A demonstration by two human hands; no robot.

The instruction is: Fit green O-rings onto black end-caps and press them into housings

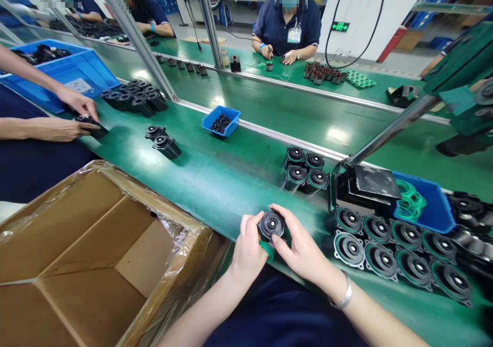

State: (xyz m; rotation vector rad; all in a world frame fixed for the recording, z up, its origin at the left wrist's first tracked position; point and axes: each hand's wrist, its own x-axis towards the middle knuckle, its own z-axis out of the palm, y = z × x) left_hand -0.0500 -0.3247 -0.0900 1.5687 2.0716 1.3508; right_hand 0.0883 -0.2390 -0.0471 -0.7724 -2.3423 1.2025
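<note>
At the bench (192, 177), curled hands (248, 244) (298, 244) clasp a housing (272, 224)

A part (271, 225) sits between the left hand (249, 240) and the right hand (299, 243), over the near edge of the desk (215, 182). To the right stand two rows of housings (406, 235), a bin (439, 203) holding rings (410, 201) behind them. Four more housings (296, 174) stand left of the bin; a carton (82, 198) stands left, beside the desk.
</note>
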